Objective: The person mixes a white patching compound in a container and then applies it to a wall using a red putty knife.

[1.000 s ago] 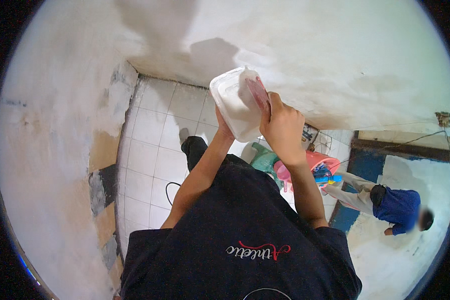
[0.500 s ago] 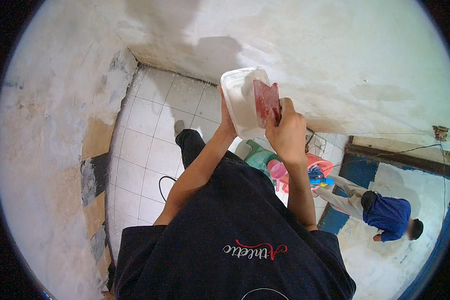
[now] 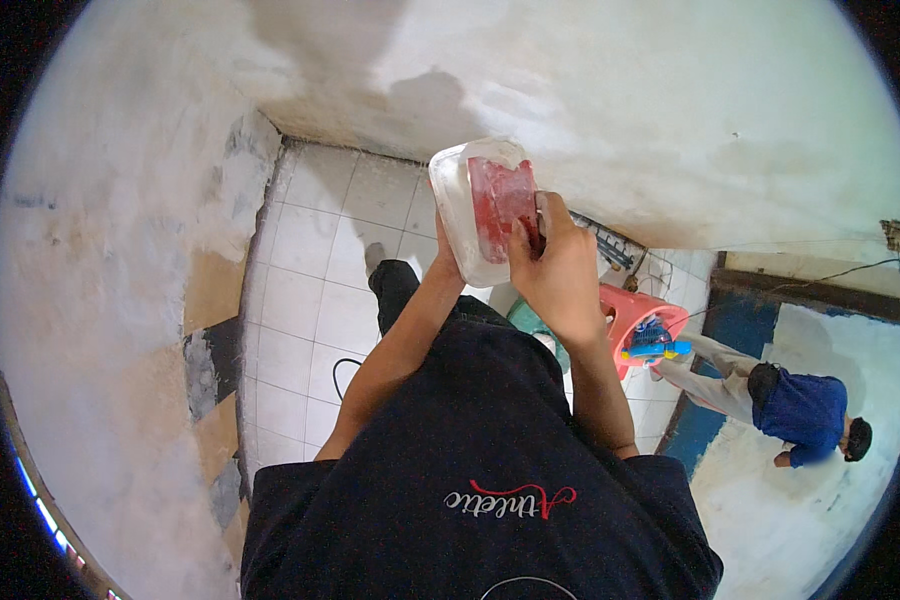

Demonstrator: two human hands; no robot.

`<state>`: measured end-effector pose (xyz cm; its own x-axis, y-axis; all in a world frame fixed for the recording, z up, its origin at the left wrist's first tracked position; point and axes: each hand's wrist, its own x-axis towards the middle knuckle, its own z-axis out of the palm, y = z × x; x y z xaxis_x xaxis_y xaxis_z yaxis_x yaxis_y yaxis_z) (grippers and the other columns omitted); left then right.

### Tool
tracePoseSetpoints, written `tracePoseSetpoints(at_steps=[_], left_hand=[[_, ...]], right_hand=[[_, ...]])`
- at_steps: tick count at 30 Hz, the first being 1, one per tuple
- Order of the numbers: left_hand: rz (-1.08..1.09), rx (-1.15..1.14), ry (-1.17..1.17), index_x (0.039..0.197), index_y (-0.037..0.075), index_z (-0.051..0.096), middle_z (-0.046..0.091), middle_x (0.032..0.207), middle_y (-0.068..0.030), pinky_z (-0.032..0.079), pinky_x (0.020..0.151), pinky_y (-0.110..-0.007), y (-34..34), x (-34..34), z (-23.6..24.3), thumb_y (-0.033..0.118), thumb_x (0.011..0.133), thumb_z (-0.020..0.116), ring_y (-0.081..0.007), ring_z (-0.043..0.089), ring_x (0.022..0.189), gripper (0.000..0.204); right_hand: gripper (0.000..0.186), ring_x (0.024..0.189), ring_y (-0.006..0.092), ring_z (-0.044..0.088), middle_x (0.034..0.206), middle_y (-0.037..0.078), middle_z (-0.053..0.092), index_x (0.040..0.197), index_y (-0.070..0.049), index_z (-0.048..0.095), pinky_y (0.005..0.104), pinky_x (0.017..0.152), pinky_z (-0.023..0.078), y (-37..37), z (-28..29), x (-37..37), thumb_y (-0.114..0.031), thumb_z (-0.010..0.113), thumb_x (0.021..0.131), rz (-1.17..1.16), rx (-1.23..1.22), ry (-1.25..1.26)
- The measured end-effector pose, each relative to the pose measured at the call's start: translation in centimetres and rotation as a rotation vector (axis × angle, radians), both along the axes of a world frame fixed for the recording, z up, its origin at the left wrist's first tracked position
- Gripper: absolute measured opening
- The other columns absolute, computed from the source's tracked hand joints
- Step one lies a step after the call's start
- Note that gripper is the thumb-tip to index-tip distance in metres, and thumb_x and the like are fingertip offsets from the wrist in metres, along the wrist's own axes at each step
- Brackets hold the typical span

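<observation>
A shallow white plastic tub (image 3: 450, 195) is tilted up in front of my chest. My left hand (image 3: 446, 262) is closed on its left side and underside, with the fingers mostly hidden behind it. Whitish paste coats the inside of the tub. In my right hand (image 3: 560, 268) is a flat red putty spreader (image 3: 500, 205), pinched at its right edge between thumb and fingers. The spreader's broad face is smeared with white and lies over the tub's opening; whether it touches the paste, I cannot tell.
Patchy plastered walls (image 3: 630, 120) rise ahead and on the left, above a white tiled floor (image 3: 295, 285). A coral plastic item (image 3: 625, 312) holds blue and yellow things, beside a partly hidden green object (image 3: 526, 318). Further right, a person in blue (image 3: 798, 408) faces a wall. A black cable (image 3: 338, 375) loops on the floor.
My right hand has brought the spreader leftward, further over the tub. The tub has shifted slightly left and down. A pink dipper by the green object no longer shows.
</observation>
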<state>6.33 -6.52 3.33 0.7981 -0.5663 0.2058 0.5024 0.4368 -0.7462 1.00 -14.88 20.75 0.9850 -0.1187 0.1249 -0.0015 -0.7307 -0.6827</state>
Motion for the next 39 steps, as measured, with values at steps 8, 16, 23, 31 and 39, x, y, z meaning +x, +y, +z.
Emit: tracePoseSetpoints(at_steps=[8, 16, 23, 31, 39], left_hand=[[0.184, 0.826, -0.360, 0.146, 0.012, 0.037, 0.052, 0.134, -0.0088, 0.047, 0.100, -0.039, 0.4, -0.2, -0.7, 0.054, 0.100, 0.036, -0.0247, 0.054, 0.117, 0.063], [0.273, 1.538, -0.521, 0.141, 0.011, 0.044, 0.056, 0.132, -0.0144, 0.052, 0.095, -0.047, 0.7, -0.6, -1.3, 0.062, 0.095, 0.037, -0.0327, 0.059, 0.114, 0.069], [0.090, 0.363, 0.025, 0.142, 0.012, 0.042, 0.053, 0.136, -0.0129, 0.049, 0.099, -0.047, 0.3, -1.4, 0.2, 0.056, 0.096, 0.038, -0.0318, 0.057, 0.116, 0.064], [0.155, -0.137, -0.009, 0.151, 0.003, 0.022, 0.029, 0.153, -0.0143, 0.014, 0.117, -0.045, 0.1, -1.3, 1.1, 0.034, 0.102, 0.036, -0.0299, 0.029, 0.139, 0.059], [0.081, 0.252, 0.027, 0.144, 0.015, 0.041, 0.051, 0.138, -0.0104, 0.046, 0.103, -0.046, 0.5, -1.3, 1.1, 0.053, 0.098, 0.039, -0.0295, 0.053, 0.123, 0.060]], right_hand=[[0.023, 0.065, 0.0449, 0.062, 0.071, 0.027, 0.061, 0.102, 0.003, 0.056, 0.0445, 0.056, 0.049, 0.3, -3.0, 0.9, -0.007, 0.062, 0.082, 0.075, -0.043, -0.017], [0.018, 0.065, 0.0455, 0.062, 0.068, 0.028, 0.059, 0.094, 0.005, 0.057, 0.0462, 0.057, 0.049, 0.9, -2.5, 0.8, -0.006, 0.063, 0.081, 0.084, -0.059, -0.010], [0.021, 0.064, 0.0457, 0.062, 0.068, 0.028, 0.059, 0.096, 0.006, 0.057, 0.0498, 0.058, 0.049, 0.4, -3.0, 0.9, -0.006, 0.061, 0.079, 0.092, -0.052, -0.052], [0.018, 0.063, 0.0455, 0.062, 0.068, 0.028, 0.059, 0.093, 0.004, 0.057, 0.0498, 0.057, 0.049, 1.0, -2.6, 1.2, -0.007, 0.061, 0.079, 0.080, -0.108, -0.089], [0.021, 0.064, 0.0460, 0.062, 0.070, 0.028, 0.060, 0.098, 0.004, 0.057, 0.0524, 0.059, 0.049, 0.4, -2.3, 0.5, -0.007, 0.061, 0.081, 0.088, -0.060, -0.051]])
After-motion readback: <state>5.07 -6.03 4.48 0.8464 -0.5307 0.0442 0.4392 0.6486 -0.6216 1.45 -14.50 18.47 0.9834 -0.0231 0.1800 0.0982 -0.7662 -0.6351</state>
